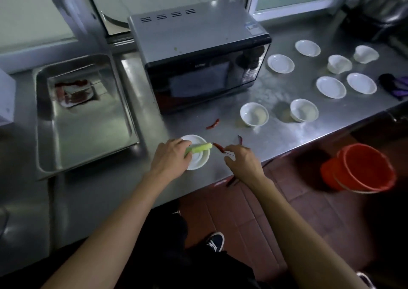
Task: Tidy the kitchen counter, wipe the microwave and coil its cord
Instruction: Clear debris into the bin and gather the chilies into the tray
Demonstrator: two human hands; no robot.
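Green stick (198, 148) sits in the left grip (170, 156), fingers curled round it, above a white saucer (198, 163). Right grip (239, 159) pinches a red chilli (219, 148). Microwave (198, 52) stands at twelve o'clock on the steel desk (276, 129).

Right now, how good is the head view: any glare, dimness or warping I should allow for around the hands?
Head view: dim overall, with soft window glare on the steel counter and tray. Wide-angle warping bends the counter edge and the microwave. The left hand holding the green piece and the right hand at the red chili are slightly soft.
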